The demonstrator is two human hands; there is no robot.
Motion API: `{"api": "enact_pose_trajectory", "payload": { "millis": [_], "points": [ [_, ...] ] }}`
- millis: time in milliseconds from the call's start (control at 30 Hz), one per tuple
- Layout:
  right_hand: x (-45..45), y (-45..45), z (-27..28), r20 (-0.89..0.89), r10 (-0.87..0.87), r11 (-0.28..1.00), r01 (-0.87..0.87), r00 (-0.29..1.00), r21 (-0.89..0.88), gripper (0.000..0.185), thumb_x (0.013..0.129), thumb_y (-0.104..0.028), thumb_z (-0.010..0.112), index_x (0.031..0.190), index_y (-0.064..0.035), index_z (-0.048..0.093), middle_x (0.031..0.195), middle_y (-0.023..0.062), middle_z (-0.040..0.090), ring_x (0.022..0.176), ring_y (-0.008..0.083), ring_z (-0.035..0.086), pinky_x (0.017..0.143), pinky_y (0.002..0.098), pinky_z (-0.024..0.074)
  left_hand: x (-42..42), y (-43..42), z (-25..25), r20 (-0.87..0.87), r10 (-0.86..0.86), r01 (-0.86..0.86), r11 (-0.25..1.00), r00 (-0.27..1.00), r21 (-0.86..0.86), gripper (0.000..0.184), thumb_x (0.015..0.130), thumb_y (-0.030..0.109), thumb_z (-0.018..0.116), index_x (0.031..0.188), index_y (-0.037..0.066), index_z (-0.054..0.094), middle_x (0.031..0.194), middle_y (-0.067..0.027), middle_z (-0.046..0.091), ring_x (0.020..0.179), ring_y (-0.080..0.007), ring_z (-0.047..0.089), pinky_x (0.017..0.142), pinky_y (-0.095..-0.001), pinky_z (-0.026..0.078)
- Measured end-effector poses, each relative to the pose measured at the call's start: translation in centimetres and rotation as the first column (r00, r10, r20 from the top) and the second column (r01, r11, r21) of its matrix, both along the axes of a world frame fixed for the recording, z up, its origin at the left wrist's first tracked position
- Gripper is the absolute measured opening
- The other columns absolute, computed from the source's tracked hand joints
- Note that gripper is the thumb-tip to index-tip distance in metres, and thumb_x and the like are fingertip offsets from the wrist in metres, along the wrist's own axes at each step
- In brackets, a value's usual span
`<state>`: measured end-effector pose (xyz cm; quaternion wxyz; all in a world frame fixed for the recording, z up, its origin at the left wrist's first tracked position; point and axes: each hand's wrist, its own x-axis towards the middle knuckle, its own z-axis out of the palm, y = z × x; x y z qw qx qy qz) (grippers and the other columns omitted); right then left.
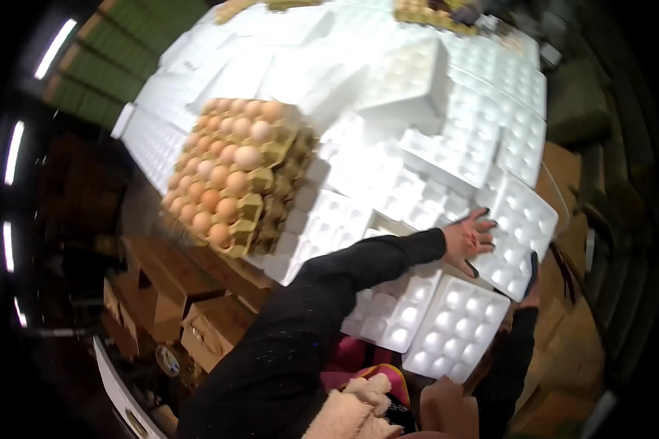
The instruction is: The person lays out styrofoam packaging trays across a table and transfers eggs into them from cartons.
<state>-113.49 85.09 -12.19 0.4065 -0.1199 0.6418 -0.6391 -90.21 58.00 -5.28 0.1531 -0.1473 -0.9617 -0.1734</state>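
My left hand (470, 241), its fingers spread and dark at the tips, lies at the left edge of a white foam egg tray (526, 219). At the tray's lower right edge is my right hand (534, 282), partly hidden; its fingers rest along that edge, and whether they grip it is unclear. Just below, another white foam tray (458, 329) with rounded bumps lies near my body. To the left stands a stack of yellow-brown egg trays (271, 197), the top one full of brown eggs (211, 175).
White foam trays (388, 183) cover much of the surface, with a taller foam block (406, 80) farther back. Cardboard boxes (172, 274) stand at lower left. Across the top, a co-worker's gloved hand (465, 13) is near another egg tray (425, 16).
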Motion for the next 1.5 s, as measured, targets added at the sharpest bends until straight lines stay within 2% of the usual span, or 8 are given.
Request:
{"api": "enact_pose_trajectory", "payload": {
  "millis": [500, 767, 867, 1033, 1100, 1267, 1433, 1500],
  "points": [
    [1.5, 6.4, 2.1, -0.191, -0.012, 0.989, 0.040, 0.982, 0.141, 0.050, 0.101, -0.024, 0.045, 0.144, 0.0003, 0.035, 0.142, 0.0057, 0.045, 0.127, 0.0180, 0.045, 0.107, 0.0270, 0.0341, 17.7, 4.0, 7.8, 0.165, 0.329, -0.362, 0.896, 0.930, 0.256, 0.065, 0.082, 0.042, 0.064, 0.137, 0.011, 0.047, 0.147, -0.0162, 0.036, 0.139, -0.0390, 0.026, 0.115, -0.0550, 0.017],
    [17.7, 15.2, 4.6, 0.337, -0.331, 0.943, 0.326, 0.882, 0.072, 0.053, 0.102, -0.023, 0.043, 0.148, -0.0009, 0.030, 0.147, 0.0045, 0.041, 0.130, 0.0189, 0.043, 0.108, 0.0276, 0.0334, 21.2, 10.4, 7.1, 0.382, 0.506, -0.565, 0.823, 0.773, 0.055, 0.078, 0.080, 0.044, 0.066, 0.141, 0.003, 0.039, 0.149, -0.0237, 0.029, 0.139, -0.0456, 0.022, 0.113, -0.0597, 0.013],
    [21.3, 9.5, 7.6, -0.071, -0.125, 0.989, 0.130, 0.990, 0.066, 0.054, 0.097, -0.014, 0.053, 0.146, -0.0029, 0.034, 0.143, 0.0024, 0.041, 0.128, 0.0121, 0.040, 0.107, 0.0254, 0.0314, 19.7, 12.1, 4.6, 0.413, 0.454, -0.507, 0.862, 0.789, 0.021, 0.074, 0.081, 0.046, 0.065, 0.135, 0.000, 0.045, 0.143, -0.0245, 0.036, 0.138, -0.0457, 0.022, 0.113, -0.0610, 0.011],
    [21.3, 7.4, 6.5, 0.195, -0.315, 0.945, 0.326, 0.929, -0.028, 0.052, 0.097, -0.011, 0.050, 0.145, -0.0029, 0.034, 0.141, 0.0019, 0.041, 0.126, 0.0113, 0.041, 0.106, 0.0260, 0.0333, 17.2, 9.5, 2.0, 0.354, 0.347, -0.415, 0.900, 0.869, 0.136, 0.068, 0.078, 0.037, 0.069, 0.131, 0.001, 0.047, 0.141, -0.0233, 0.037, 0.139, -0.0426, 0.024, 0.114, -0.0602, 0.013],
    [21.0, 8.4, 3.7, -0.164, -0.176, 0.969, 0.200, 0.971, 0.142, 0.053, 0.099, -0.017, 0.048, 0.146, -0.0014, 0.030, 0.142, 0.0133, 0.044, 0.128, 0.0237, 0.044, 0.105, 0.0314, 0.0362, 17.1, 8.4, 1.8, 0.339, 0.304, -0.375, 0.911, 0.890, 0.169, 0.065, 0.077, 0.032, 0.071, 0.131, 0.004, 0.048, 0.142, -0.0220, 0.037, 0.138, -0.0422, 0.025, 0.113, -0.0601, 0.015],
    [21.6, 6.6, 7.2, -0.729, 0.124, 0.837, 0.324, 0.673, 0.441, 0.053, 0.095, -0.018, 0.054, 0.140, 0.0029, 0.035, 0.137, 0.0210, 0.047, 0.123, 0.0321, 0.047, 0.103, 0.0370, 0.0384, 20.6, 9.3, 10.4, 0.229, 0.299, -0.349, 0.910, 0.926, 0.224, 0.050, 0.082, 0.023, 0.068, 0.128, 0.007, 0.053, 0.136, -0.0147, 0.048, 0.132, -0.0356, 0.038, 0.111, -0.0537, 0.027],
    [24.0, -2.0, 16.8, -0.670, 0.046, 0.980, 0.097, 0.741, 0.174, 0.038, 0.089, -0.005, 0.058, 0.125, 0.0036, 0.052, 0.120, 0.0158, 0.059, 0.110, 0.0241, 0.058, 0.095, 0.0330, 0.0446, 30.5, 2.0, 23.8, 0.230, 0.391, -0.453, 0.738, 0.891, 0.500, 0.042, 0.080, 0.013, 0.070, 0.121, 0.007, 0.063, 0.088, -0.0080, 0.069, 0.084, -0.0264, 0.066, 0.088, -0.0388, 0.050],
    [26.2, -7.9, 19.8, -0.615, 0.087, 0.995, -0.043, 0.784, 0.086, 0.031, 0.087, 0.000, 0.058, 0.118, 0.0028, 0.059, 0.110, 0.0123, 0.067, 0.103, 0.0188, 0.062, 0.091, 0.0301, 0.0468, 35.0, -4.6, 27.2, 0.377, 0.568, -0.665, 0.471, 0.732, 0.580, 0.039, 0.083, 0.009, 0.068, 0.121, 0.005, 0.064, 0.093, -0.0093, 0.070, 0.073, -0.0176, 0.064, 0.071, -0.0285, 0.051]
  ]
}}
